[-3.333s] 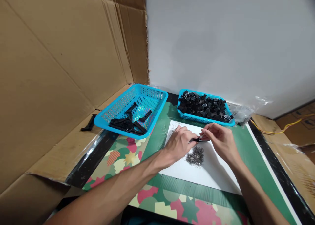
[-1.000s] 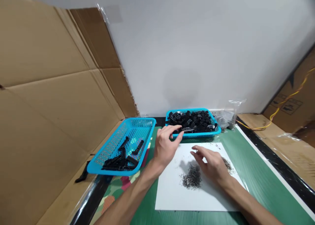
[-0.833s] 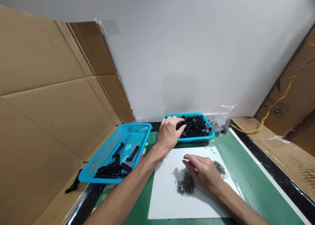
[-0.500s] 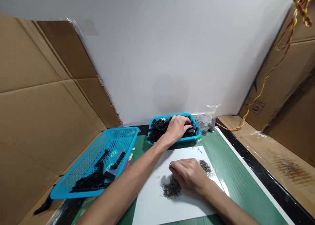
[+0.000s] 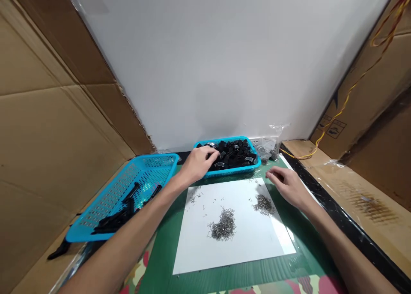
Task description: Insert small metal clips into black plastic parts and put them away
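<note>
My left hand reaches over the left end of a small blue basket full of black plastic parts, some with clear pieces. Its thumb and forefinger are apart, and the other fingertips are partly hidden. At the right edge of a white sheet, my right hand hovers with fingers curled toward the thumb. Whatever it may hold is too small to make out. A pile of small metal pieces lies mid-sheet, with a smaller metal pile nearer my right hand.
A larger blue basket at left holds several long black parts. Clear plastic bags stand beside the small basket. Cardboard walls flank the green work surface, and a yellow twisted wire hangs at right.
My left hand has shifted left across the small basket, uncovering its black parts. My right hand has moved from above the middle pile to the right, off the sheet. The view has tilted down.
</note>
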`<move>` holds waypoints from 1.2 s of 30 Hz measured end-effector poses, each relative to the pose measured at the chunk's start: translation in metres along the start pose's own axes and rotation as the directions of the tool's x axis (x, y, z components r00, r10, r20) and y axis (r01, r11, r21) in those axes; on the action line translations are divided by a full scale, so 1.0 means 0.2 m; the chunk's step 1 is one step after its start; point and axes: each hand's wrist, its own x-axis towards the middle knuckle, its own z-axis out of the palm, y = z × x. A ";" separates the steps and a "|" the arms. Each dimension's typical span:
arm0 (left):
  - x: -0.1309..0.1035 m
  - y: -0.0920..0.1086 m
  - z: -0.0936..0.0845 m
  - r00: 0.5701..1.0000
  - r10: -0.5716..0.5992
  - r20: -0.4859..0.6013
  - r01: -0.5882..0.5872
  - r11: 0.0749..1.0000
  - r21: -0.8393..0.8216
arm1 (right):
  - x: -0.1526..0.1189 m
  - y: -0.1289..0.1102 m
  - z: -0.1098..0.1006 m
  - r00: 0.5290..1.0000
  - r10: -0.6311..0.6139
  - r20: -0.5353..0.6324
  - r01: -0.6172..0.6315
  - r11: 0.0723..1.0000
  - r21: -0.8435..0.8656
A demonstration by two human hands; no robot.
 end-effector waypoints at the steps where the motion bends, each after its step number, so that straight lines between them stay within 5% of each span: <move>1: -0.05 -0.04 -0.05 1.000 -0.026 -0.004 0.027 1.000 0.006 | 0.00 0.03 0.00 0.999 0.025 0.041 -0.025 1.000 -0.007; 8: -0.38 -0.37 -0.42 0.953 -0.301 0.029 0.288 0.933 0.218 | 0.03 0.13 0.11 0.982 0.158 0.103 -0.158 0.987 -0.016; 13: -0.59 -0.54 -0.58 0.880 -0.470 0.067 0.414 0.830 0.375 | 0.07 0.10 0.13 0.975 0.153 0.162 -0.154 0.988 -0.001; 18: -0.78 -0.62 -0.59 0.807 -0.561 0.185 0.455 0.790 0.410 | 0.11 0.01 0.11 0.939 0.063 0.339 -0.082 0.996 0.042; 24: -0.90 -0.67 -0.55 0.768 -0.562 0.306 0.462 0.818 0.342 | 0.11 -0.07 0.11 0.799 0.003 0.601 -0.041 0.998 0.049; 36: -0.91 -0.57 -0.61 0.765 -0.519 0.381 0.484 0.854 0.191 | 0.01 -0.05 0.15 0.802 -0.046 0.595 0.044 0.999 0.018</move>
